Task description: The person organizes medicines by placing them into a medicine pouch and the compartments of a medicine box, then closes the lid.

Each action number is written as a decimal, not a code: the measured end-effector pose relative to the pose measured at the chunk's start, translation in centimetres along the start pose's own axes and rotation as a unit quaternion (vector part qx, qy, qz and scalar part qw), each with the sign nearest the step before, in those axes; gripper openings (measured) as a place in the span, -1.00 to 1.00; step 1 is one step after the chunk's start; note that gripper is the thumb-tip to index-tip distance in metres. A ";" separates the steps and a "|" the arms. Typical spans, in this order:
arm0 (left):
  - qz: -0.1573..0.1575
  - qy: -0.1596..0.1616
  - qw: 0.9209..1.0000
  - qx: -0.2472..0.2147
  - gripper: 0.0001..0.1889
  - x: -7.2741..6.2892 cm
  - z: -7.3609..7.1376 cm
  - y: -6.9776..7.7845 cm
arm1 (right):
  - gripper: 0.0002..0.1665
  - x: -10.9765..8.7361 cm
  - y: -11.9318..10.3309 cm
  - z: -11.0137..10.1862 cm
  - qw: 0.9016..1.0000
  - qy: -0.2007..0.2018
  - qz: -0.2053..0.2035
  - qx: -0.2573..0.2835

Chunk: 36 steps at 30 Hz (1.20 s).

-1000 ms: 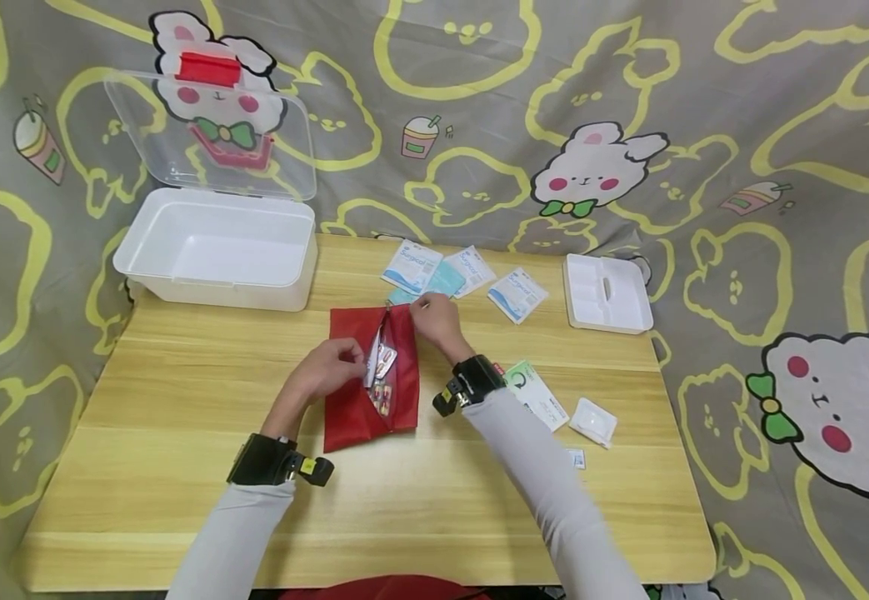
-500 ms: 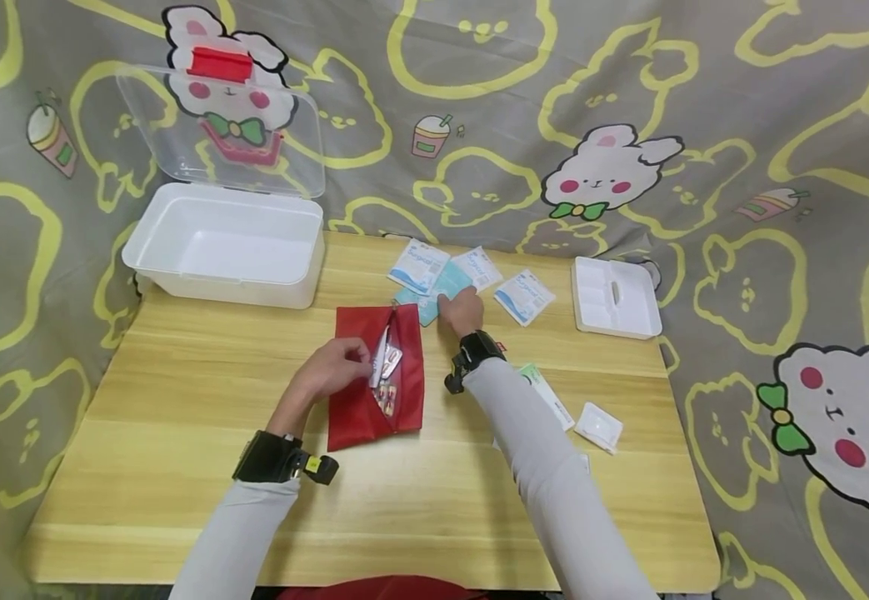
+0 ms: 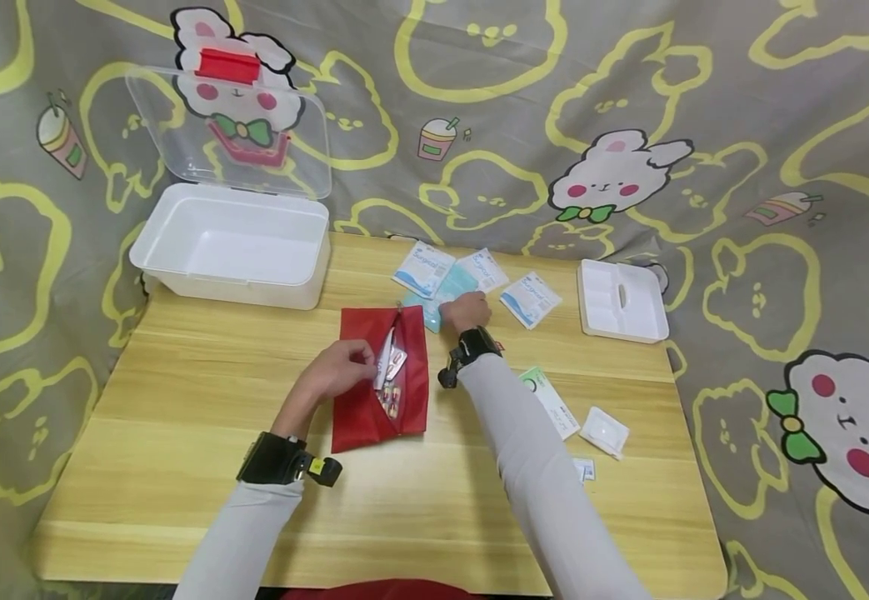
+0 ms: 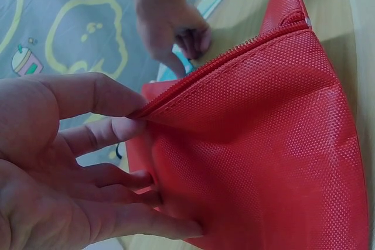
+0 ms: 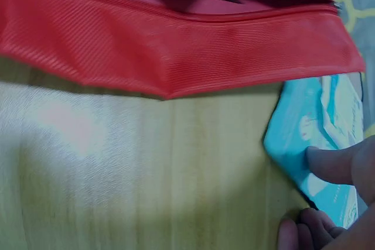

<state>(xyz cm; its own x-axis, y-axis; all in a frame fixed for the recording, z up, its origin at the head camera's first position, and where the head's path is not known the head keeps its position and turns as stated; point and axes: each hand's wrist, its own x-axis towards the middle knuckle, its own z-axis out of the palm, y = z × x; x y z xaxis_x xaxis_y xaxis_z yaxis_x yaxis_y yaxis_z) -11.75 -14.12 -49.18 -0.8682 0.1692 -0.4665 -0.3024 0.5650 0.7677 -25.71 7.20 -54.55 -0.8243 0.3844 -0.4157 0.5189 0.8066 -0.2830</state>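
Observation:
My left hand [image 3: 337,369] pinches the zippered edge of a red pouch [image 3: 359,417] between thumb and index finger, holding its mouth apart. Blister packs of capsules [image 3: 391,398] and a white tube-like item [image 3: 384,360] show inside the opening. In the left wrist view the pinched zipper edge [image 4: 225,54] is close up. Beyond the pouch's right side, my right hand [image 3: 467,310] is at a teal packet [image 3: 434,315]. In the right wrist view its thumb [image 5: 331,164] presses on the packet's top, with other fingers curled at the packet's edge near the table.
White packets marked Surgical [image 3: 424,268] lie around the teal one, another packet [image 3: 530,298] further right. A lidded white box [image 3: 247,292] stands open at back left, a divided white tray [image 3: 624,302] at back right. A green-white box [image 3: 550,402] and white sachet [image 3: 604,432] lie at right.
My right hand has left the pouch's top right corner and moved right onto the teal packet, which has shifted slightly toward me. The left hand has kept its grip on the pouch.

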 end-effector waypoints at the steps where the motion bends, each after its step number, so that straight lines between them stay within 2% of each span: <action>1: 0.003 0.001 1.000 0.001 -0.93 0.0 0.0 0.0 | -0.20 0.0 0.0 -0.2 1.000 -0.005 0.003 -0.010; 3: 0.011 0.003 1.000 0.004 -0.93 0.0 0.0 -0.1 | -0.29 0.0 0.2 -0.5 1.000 -0.015 0.005 -0.020; 7: 0.027 0.009 1.000 0.011 -0.93 0.0 -0.1 -0.1 | -0.41 -0.2 0.5 -1.0 0.999 -0.028 0.012 0.027; 10: 0.028 0.009 1.000 0.011 -0.93 0.0 -0.1 -0.1 | -0.35 -0.1 0.9 -1.1 0.995 -0.044 0.024 0.089; 13: 0.026 0.007 1.000 0.011 -0.92 0.0 -0.1 -0.2 | -0.24 0.2 1.4 -1.1 0.985 -0.061 0.037 0.156; 16: 0.024 0.004 1.000 0.007 -0.92 0.0 -0.1 -0.2 | -0.19 0.6 2.0 -1.1 0.978 -0.074 0.039 0.192; 20: 0.025 0.002 1.000 0.004 -0.92 0.1 0.0 -0.2 | -0.32 1.0 2.8 -1.4 0.975 -0.090 0.036 0.202; 26: 0.027 0.004 1.000 0.009 -0.92 0.2 0.0 -0.2 | -0.48 0.7 3.7 -2.1 0.975 -0.106 0.019 0.193; 29: 0.028 0.003 1.000 0.007 -0.91 0.2 0.0 -0.1 | -0.56 0.4 4.0 -2.3 0.975 -0.090 0.000 0.205; 33: 0.027 0.000 1.000 0.005 -0.91 0.3 0.0 -0.1 | -0.83 -0.1 4.4 -2.6 0.973 -0.064 -0.031 0.218; 36: 0.020 0.000 1.000 0.006 -0.91 0.3 0.0 -0.1 | -0.74 -0.4 4.9 -2.7 0.971 -0.059 -0.041 0.230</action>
<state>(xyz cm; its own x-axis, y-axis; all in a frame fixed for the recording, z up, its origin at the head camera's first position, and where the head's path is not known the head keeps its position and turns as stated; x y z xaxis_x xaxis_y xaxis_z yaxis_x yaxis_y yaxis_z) -11.94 -14.15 -49.42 -0.8796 0.1907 -0.4358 -0.2634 0.5676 0.7800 -23.44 12.18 -53.39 -0.8491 0.2520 -0.4643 0.5220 0.5357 -0.6638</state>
